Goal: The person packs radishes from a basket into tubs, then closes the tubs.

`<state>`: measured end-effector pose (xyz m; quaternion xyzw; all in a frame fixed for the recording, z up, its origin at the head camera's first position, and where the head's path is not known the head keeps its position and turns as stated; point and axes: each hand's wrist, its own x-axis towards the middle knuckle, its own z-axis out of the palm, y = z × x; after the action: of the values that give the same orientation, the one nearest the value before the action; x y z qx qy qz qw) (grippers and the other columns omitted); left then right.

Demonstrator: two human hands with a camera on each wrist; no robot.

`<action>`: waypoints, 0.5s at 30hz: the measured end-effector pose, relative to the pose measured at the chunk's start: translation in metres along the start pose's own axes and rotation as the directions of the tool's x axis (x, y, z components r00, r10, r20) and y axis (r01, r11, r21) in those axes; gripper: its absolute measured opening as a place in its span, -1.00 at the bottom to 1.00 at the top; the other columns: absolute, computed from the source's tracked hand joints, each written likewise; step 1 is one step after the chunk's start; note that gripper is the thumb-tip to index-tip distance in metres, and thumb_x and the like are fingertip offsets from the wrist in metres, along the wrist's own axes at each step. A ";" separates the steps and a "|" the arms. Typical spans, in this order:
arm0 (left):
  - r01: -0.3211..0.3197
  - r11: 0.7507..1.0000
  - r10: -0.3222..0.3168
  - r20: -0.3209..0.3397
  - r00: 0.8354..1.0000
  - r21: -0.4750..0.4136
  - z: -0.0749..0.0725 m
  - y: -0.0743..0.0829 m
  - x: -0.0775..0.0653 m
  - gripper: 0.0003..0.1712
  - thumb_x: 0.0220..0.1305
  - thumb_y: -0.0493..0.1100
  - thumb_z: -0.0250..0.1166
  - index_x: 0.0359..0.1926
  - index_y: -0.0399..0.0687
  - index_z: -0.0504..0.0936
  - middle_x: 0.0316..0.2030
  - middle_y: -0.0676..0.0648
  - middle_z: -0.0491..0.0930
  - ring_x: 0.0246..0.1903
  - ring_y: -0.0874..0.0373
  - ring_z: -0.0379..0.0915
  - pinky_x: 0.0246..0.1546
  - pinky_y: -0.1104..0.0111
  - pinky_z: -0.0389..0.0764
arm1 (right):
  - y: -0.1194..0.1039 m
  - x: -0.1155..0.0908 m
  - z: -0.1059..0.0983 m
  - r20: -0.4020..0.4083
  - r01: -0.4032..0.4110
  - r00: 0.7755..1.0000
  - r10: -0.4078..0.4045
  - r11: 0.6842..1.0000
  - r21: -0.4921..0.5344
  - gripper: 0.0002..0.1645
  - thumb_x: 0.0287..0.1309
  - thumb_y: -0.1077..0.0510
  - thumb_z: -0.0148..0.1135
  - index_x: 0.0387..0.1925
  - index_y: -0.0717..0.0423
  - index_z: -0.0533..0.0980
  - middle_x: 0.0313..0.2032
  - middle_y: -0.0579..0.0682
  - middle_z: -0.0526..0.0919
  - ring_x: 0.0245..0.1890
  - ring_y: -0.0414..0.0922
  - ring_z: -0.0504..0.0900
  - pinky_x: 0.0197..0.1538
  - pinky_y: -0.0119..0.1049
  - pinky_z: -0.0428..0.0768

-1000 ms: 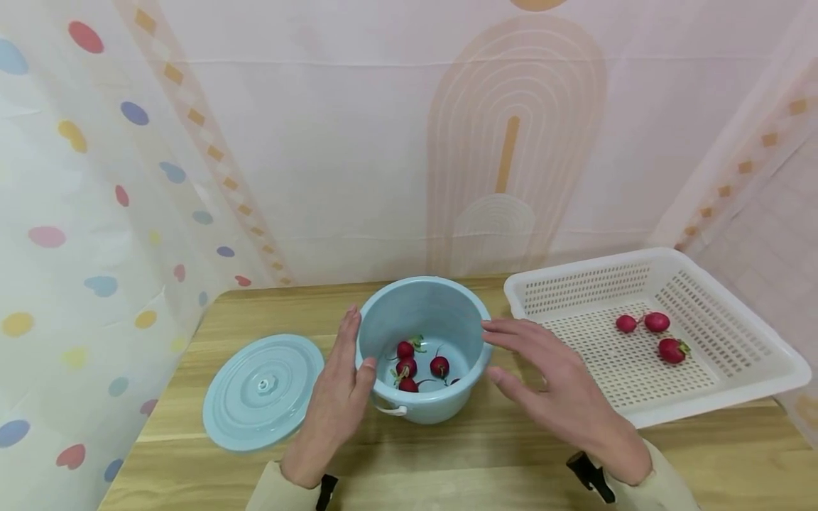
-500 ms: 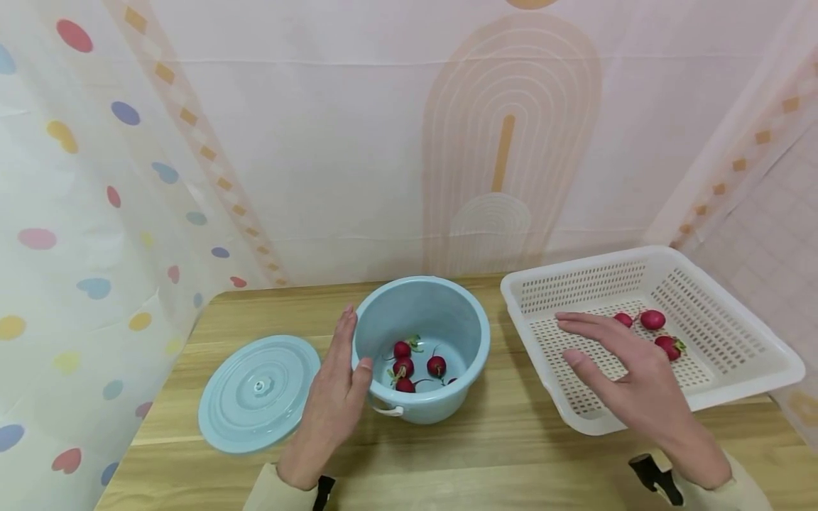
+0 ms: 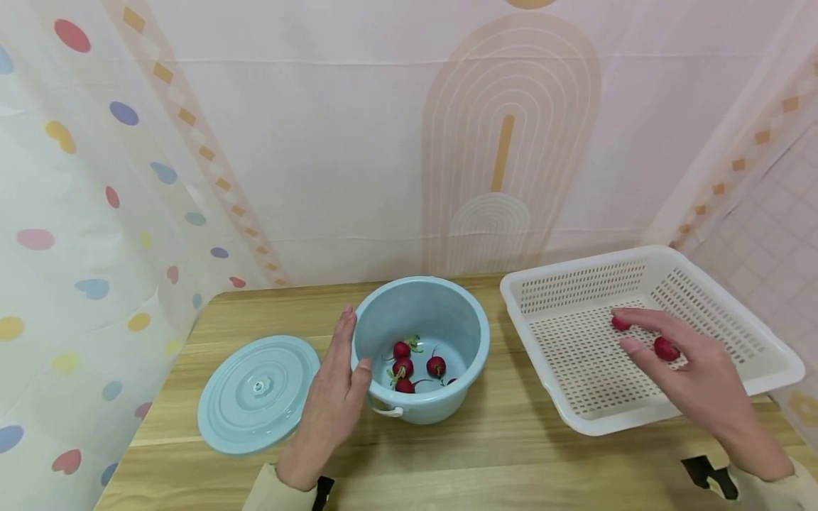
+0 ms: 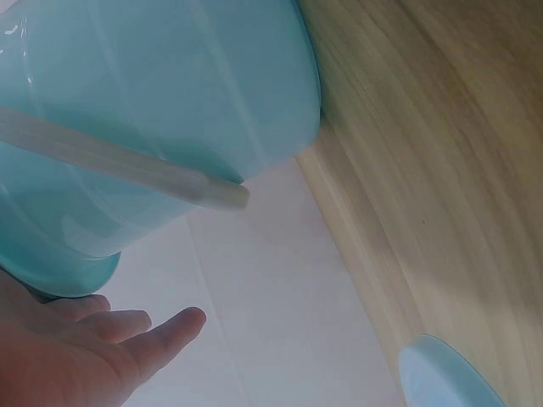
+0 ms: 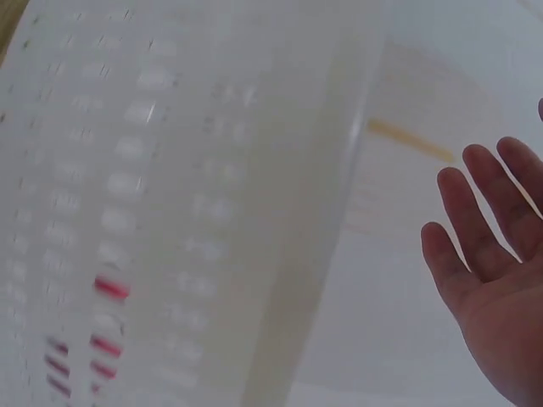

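A light blue bucket [image 3: 422, 298] stands at the middle of the table, with several red radishes [image 3: 436, 367] on its bottom. My left hand [image 3: 334, 397] lies along the bucket's left rim, fingers straight; in the left wrist view those fingers [image 4: 161, 339] are extended beside the rim. Over the white perforated basket [image 3: 575, 419] hovers my right hand [image 3: 690, 369], fingers apart and nothing between them. Radishes in the basket show near its fingertips, one radish [image 3: 620, 323] by the index finger and another radish [image 3: 667, 348] beyond the thumb; the hand hides part of the basket floor.
A round light blue lid [image 3: 258, 394] lies flat on the wooden table [image 3: 441, 468], left of the bucket. The bucket's white handle [image 3: 386, 410] hangs down at its front left. A patterned curtain [image 3: 332, 142] hangs right behind the table.
My right hand has left the bucket's right rim and moved right, over the basket and its radishes. My left hand has stayed at the bucket's left rim.
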<state>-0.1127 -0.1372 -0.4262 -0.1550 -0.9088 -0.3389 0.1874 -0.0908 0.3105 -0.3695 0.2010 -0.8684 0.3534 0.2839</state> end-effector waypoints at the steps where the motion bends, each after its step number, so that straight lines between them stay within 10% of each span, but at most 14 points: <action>1: 0.001 1.000 -0.001 0.000 1.000 0.001 0.000 0.000 0.000 -0.25 0.59 -0.08 -0.03 0.64 -0.20 -0.01 0.63 -0.16 0.01 0.58 -0.10 -0.04 0.46 -0.15 0.21 | 0.003 -0.001 -0.003 0.002 -0.011 1.000 0.011 1.000 -0.004 -0.45 0.07 0.45 0.45 0.11 0.04 0.70 0.01 -0.41 0.70 -0.34 -0.45 0.53 -0.36 -0.61 0.41; 8: -0.012 1.000 0.012 -0.012 1.000 0.006 0.000 0.000 0.000 -0.25 0.58 -0.09 -0.01 0.63 -0.22 0.01 0.62 -0.18 0.03 0.57 -0.11 -0.02 0.44 -0.17 0.22 | 0.021 -0.002 -0.019 0.034 -0.091 0.995 0.090 0.996 0.004 -0.53 0.10 0.45 0.44 0.06 0.08 0.71 0.07 -0.51 0.65 0.08 -0.58 0.52 0.07 -0.74 0.33; 15: -0.014 1.000 0.014 -0.011 1.000 0.002 0.001 -0.001 0.000 -0.25 0.58 -0.09 -0.01 0.63 -0.24 0.01 0.62 -0.19 0.03 0.58 -0.12 -0.02 0.44 -0.17 0.22 | 0.037 -0.003 -0.035 0.128 -0.195 0.973 0.193 0.981 0.003 -0.62 0.28 0.35 0.36 0.10 0.03 0.70 0.05 -0.52 0.67 0.09 -0.62 0.50 0.09 -0.78 0.27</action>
<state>-0.1134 -0.1371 -0.4270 -0.1592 -0.9070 -0.3377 0.1951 -0.0970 0.3612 -0.3693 0.1396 -0.8973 0.3729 0.1906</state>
